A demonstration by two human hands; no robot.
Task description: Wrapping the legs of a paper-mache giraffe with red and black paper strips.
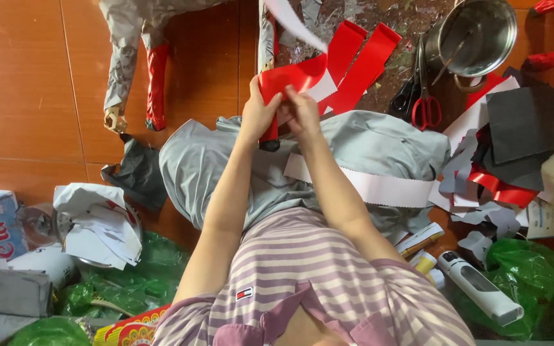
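Observation:
My left hand [259, 112] and my right hand [302, 114] are together over my lap, both gripping a piece of glossy red paper [288, 78] with a white backing. The paper is wrapped around a dark rod-like part whose end [269, 143] shows below my left hand. Beyond the paper, red strips [361, 59] fan out to the right. A long white backing strip [379, 187] lies across my grey-clad legs [379, 144].
Red-handled scissors [423, 102] and a metal pot [476, 32] sit at the upper right, beside black sheets [524, 122] and paper scraps. A paper-covered figure with a red leg [156, 83] lies upper left. Crumpled paper [97, 224], green plastic bags [533, 275] and a white bottle [479, 287] surround me.

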